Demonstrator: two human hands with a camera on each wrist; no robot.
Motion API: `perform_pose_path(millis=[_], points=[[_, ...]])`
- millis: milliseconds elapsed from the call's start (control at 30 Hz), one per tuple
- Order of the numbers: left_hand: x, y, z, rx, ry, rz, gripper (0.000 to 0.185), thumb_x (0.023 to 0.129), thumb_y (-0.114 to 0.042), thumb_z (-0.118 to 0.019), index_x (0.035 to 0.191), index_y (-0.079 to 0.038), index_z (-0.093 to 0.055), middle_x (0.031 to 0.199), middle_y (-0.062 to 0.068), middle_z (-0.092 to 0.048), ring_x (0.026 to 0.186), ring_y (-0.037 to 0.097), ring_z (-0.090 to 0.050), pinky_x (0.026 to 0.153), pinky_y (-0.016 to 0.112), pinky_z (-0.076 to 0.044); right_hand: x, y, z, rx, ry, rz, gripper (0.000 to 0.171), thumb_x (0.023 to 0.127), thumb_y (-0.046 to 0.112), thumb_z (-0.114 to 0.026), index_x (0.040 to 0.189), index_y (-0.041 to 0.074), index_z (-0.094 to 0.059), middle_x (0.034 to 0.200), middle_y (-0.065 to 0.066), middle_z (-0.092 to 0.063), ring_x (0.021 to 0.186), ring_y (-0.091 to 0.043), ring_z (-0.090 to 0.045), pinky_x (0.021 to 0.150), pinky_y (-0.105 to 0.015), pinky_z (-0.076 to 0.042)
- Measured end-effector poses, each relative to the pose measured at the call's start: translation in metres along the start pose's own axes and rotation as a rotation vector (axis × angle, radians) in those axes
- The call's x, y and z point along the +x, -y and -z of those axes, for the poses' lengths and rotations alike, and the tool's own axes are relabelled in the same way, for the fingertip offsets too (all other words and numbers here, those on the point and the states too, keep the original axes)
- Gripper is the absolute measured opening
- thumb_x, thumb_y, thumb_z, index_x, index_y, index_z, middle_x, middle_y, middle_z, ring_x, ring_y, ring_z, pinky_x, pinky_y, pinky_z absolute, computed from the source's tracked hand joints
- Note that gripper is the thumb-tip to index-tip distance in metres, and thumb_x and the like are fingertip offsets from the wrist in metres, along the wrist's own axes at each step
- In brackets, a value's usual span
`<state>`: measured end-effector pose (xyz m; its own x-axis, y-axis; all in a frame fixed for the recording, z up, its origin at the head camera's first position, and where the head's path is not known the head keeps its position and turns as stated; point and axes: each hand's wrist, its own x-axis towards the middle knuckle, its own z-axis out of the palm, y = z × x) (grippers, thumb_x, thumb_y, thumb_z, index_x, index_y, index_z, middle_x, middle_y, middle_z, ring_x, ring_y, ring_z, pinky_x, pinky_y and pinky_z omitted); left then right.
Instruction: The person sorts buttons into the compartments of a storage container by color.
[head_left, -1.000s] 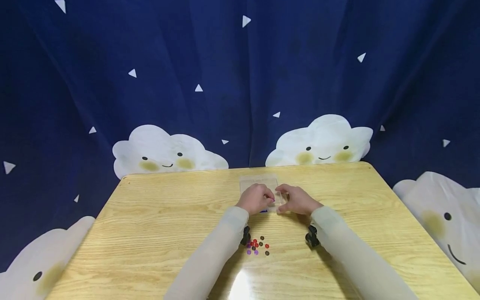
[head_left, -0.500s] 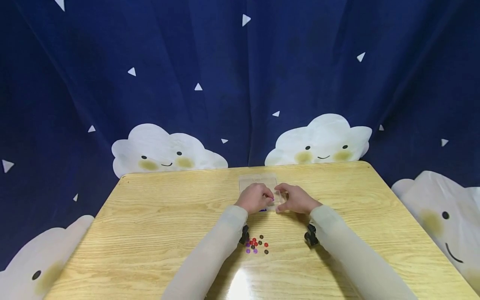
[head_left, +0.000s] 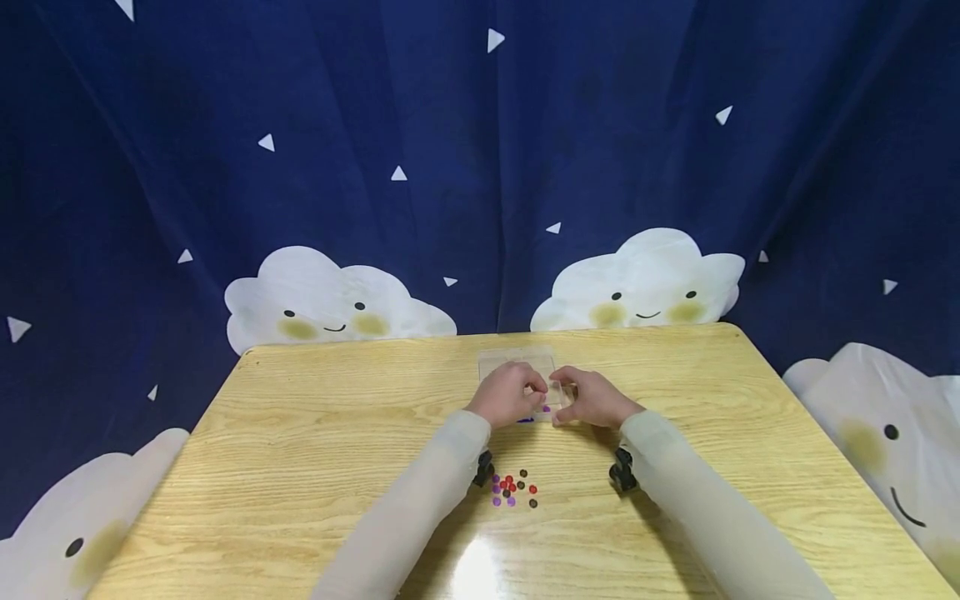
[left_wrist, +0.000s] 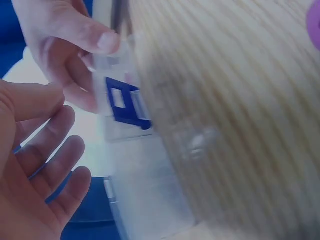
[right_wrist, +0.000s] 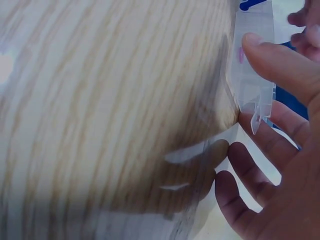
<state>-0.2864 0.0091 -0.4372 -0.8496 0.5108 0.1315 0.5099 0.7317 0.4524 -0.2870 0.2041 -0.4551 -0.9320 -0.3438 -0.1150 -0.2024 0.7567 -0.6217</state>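
A clear plastic box (head_left: 495, 360) lies near the far edge of the table, with a blue part (left_wrist: 122, 102) showing on its near side. My right hand (head_left: 596, 400) grips the box's right end, its thumb on one side and fingers on the other. Above the box is my left hand (head_left: 510, 393), fingers loosely bent, thumb and index close together with nothing seen between them. Just below those fingertips, a small purple disc (head_left: 546, 409) shows in the box's right part; in the right wrist view it is a pink spot (right_wrist: 241, 55) through the plastic.
Several small red, black and purple discs (head_left: 512, 488) lie loose on the wooden table (head_left: 337, 433), nearer to me and between my forearms. A dark blue curtain (head_left: 450, 125) with clouds hangs behind the far edge. Black wrist cameras (head_left: 622, 471) sit under my wrists.
The purple disc was between my left fingertips and now sits lower, apart from them, in the box. My left hand has shifted slightly up and left. The right hand stays put.
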Motion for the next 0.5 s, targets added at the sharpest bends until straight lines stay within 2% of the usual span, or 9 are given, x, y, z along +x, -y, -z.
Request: perform_pose_path(millis=[233, 500], points=[[-0.009, -0.005, 0.012, -0.023, -0.001, -0.075, 0.015, 0.093, -0.019, -0.067, 0.102, -0.012, -0.078, 0.098, -0.003, -0.072, 0.096, 0.014, -0.064, 0.091, 0.027, -0.053, 0.0, -0.001, 0.0, -0.013, 0.006, -0.012, 0.072, 0.076, 0.022, -0.085, 0.138, 0.008, -0.052, 0.139, -0.021, -0.057, 0.119, -0.038, -0.059, 0.099, -0.052, -0.05], [-0.025, -0.002, 0.015, -0.048, 0.029, -0.141, 0.015, 0.093, -0.016, -0.066, 0.102, -0.012, -0.078, 0.1, -0.002, -0.074, 0.1, 0.016, -0.067, 0.097, 0.029, -0.052, 0.001, -0.001, 0.0, -0.017, 0.009, -0.005, 0.073, 0.075, 0.022, -0.086, 0.138, 0.008, -0.052, 0.139, -0.021, -0.057, 0.119, -0.038, -0.059, 0.098, -0.052, -0.05]])
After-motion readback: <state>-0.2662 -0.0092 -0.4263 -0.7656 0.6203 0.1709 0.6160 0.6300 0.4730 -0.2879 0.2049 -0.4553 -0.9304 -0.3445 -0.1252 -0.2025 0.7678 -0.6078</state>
